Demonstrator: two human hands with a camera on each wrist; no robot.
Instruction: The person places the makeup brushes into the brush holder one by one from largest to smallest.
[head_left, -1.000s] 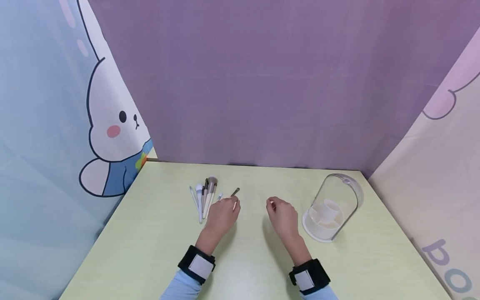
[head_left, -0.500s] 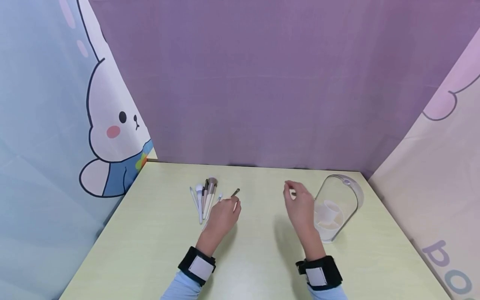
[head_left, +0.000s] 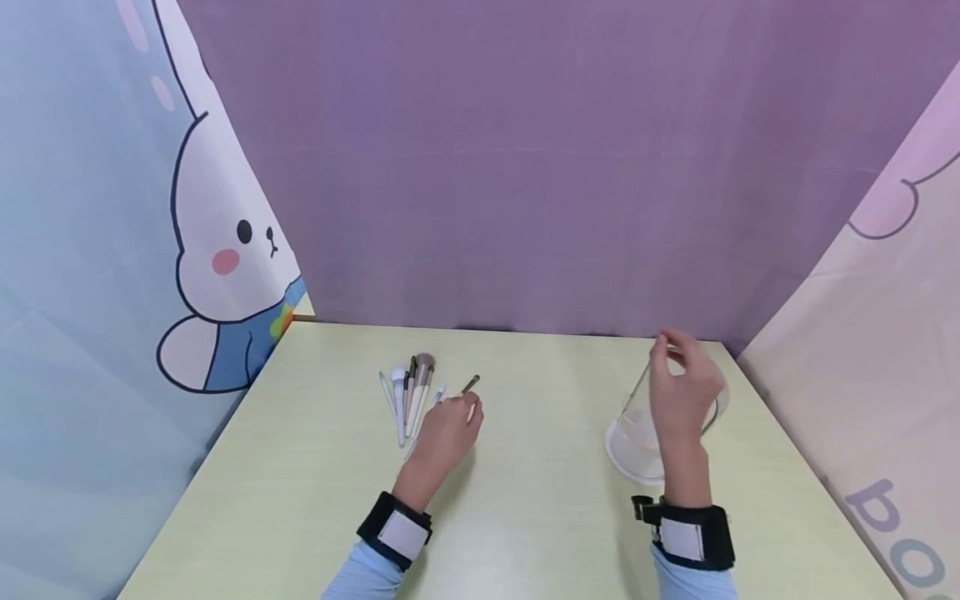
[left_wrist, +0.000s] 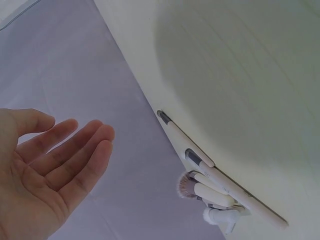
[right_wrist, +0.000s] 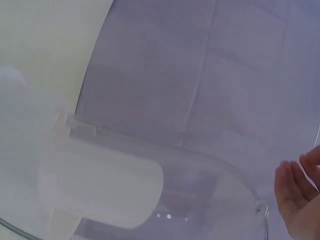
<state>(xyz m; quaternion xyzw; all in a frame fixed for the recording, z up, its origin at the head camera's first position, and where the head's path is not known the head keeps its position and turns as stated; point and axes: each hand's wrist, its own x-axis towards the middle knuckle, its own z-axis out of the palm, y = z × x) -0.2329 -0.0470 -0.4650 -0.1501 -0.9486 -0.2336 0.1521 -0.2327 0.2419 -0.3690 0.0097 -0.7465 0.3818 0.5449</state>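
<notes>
My left hand (head_left: pixel 444 433) hovers over the right side of a bunch of makeup brushes (head_left: pixel 408 400) on the table. In the left wrist view its fingers are loosely bent, with nothing in the palm; a thin brush (left_wrist: pixel 190 140) lies beyond them, apart from the hand. My right hand (head_left: pixel 681 392) is raised at the clear domed brush holder (head_left: pixel 630 454) and hides much of it. Its fingers are gently curved and hold nothing. The right wrist view shows a gap between the hand and the dome's rounded edge, and a white inner cup (right_wrist: pixel 110 185).
The pale table (head_left: pixel 540 500) ends at a purple backdrop (head_left: pixel 525 167). Printed cloths hang on both sides, with a white cartoon character (head_left: pixel 232 217) at left. The holder stands near the table's right edge.
My right hand has moved right and up from the middle of the table to the top of the brush holder. The left hand has stayed almost still above the brushes.
</notes>
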